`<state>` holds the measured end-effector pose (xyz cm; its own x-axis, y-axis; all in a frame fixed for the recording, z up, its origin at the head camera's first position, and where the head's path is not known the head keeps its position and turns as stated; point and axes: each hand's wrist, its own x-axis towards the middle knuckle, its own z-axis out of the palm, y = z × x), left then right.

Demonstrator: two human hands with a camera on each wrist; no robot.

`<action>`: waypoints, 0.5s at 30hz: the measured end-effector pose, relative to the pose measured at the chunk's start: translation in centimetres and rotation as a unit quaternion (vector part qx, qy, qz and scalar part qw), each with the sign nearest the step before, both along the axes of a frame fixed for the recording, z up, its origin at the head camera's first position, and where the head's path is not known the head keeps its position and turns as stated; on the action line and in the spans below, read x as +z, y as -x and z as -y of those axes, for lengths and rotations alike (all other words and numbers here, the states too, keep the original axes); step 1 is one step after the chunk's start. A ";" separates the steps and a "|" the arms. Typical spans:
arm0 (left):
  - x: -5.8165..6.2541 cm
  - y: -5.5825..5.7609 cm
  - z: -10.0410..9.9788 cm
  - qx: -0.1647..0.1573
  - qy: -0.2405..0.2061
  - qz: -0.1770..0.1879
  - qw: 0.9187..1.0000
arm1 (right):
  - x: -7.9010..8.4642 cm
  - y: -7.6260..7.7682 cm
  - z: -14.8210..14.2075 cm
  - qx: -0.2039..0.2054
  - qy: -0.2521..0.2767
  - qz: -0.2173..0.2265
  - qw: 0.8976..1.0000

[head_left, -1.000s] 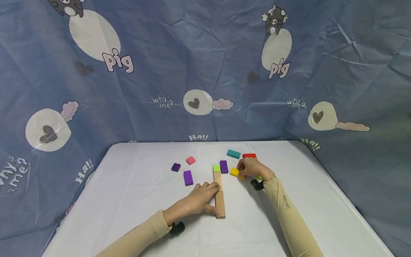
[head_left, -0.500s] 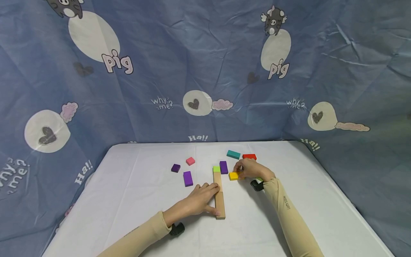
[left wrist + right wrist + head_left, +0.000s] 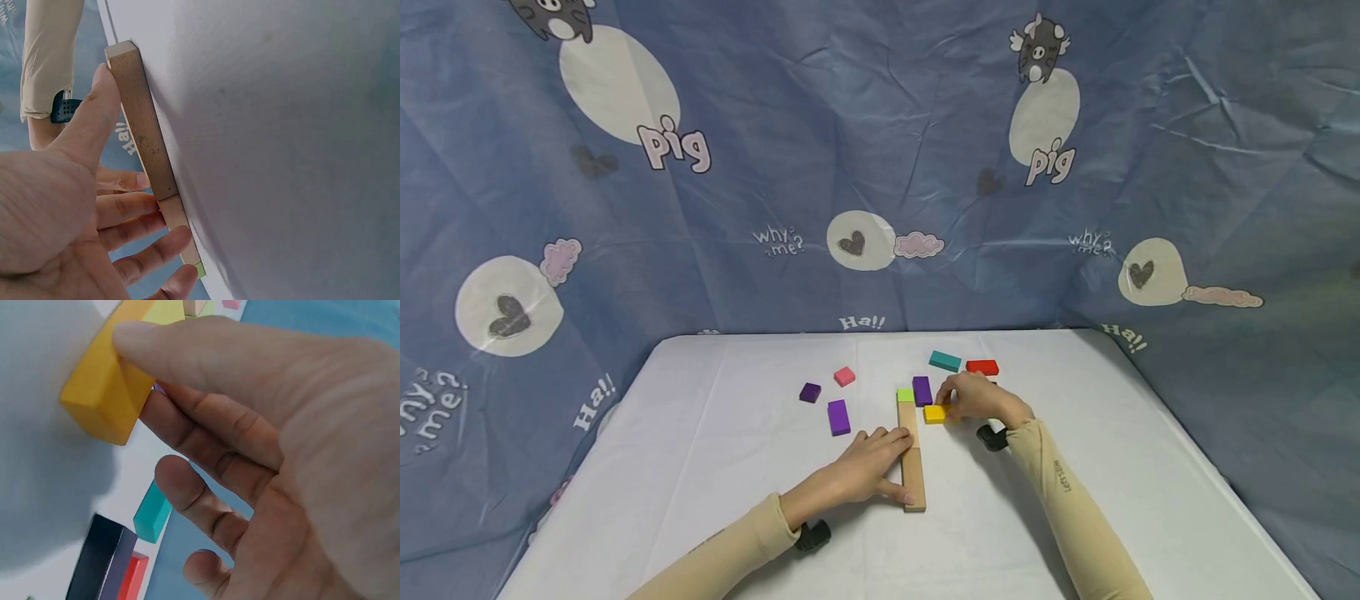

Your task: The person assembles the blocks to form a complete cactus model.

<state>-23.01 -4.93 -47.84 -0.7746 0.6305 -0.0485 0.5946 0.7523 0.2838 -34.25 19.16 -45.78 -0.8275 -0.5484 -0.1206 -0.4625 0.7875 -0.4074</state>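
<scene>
Right hand (image 3: 976, 397) pinches the yellow block (image 3: 935, 415) between thumb and fingers, just right of the wood row (image 3: 913, 483). Left hand (image 3: 865, 467), fingers spread, touches the row. Advisable: light pinch, block level, row steadied.

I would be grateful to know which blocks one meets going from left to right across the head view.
Dark purple block → pink block → lime green block → yellow block, pinched by the right hand → red block. Blocks that overlap these sideways are left out.
</scene>
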 end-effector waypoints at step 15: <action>0.0 0.0 0.0 -0.001 0.000 0.008 1.000 | -0.2 -0.6 1.5 0.025 -0.008 -0.041 0.999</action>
